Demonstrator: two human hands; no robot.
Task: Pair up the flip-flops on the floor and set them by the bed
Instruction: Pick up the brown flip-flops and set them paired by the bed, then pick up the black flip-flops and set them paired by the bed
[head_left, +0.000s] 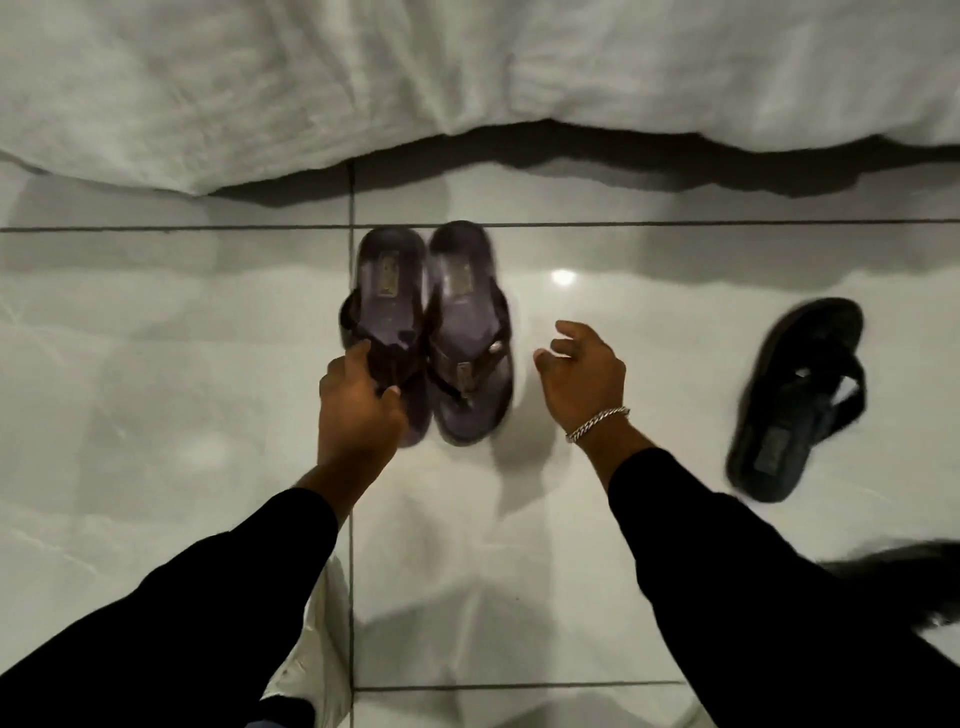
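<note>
A: While the rumpled white bed cover (311, 78) hangs over the top of the view and the glossy pale grey tiled floor (156, 364) fills the rest, where do the flip-flops sit?

B: 2 dark purple-brown foam flip-flops lie side by side, touching along their inner edges, just below the bed's edge. The left flip-flop of the pair (387, 291) is under the left hand (358, 410); the right flip-flop of the pair (467, 322) lies free. 1 black flip-flop (795, 400) lies well apart to the right, tilted and pointing the opposite way. Something dark is blurred at the right edge; I cannot tell what it is.

A: And the hands?

B: The left hand's fingers are closed around the strap of its flip-flop near the toe post. The right hand (582, 374) hovers just beside the pair, fingers loosely curled and spread, holding nothing. A silver chain bracelet (597, 423) sits on that wrist.

A: How would they handle?

B: Light, I judge, with thick, soft soles that bend a little but keep their shape. Nothing fragile. On polished tile they probably slide easily, so a nudge could knock the pair askew.

A: Best hold?

B: The strap's Y, hooked with 2 fingers, or a pinch across the sole's edge. For the black one, the strap looks the easiest catch.
</note>
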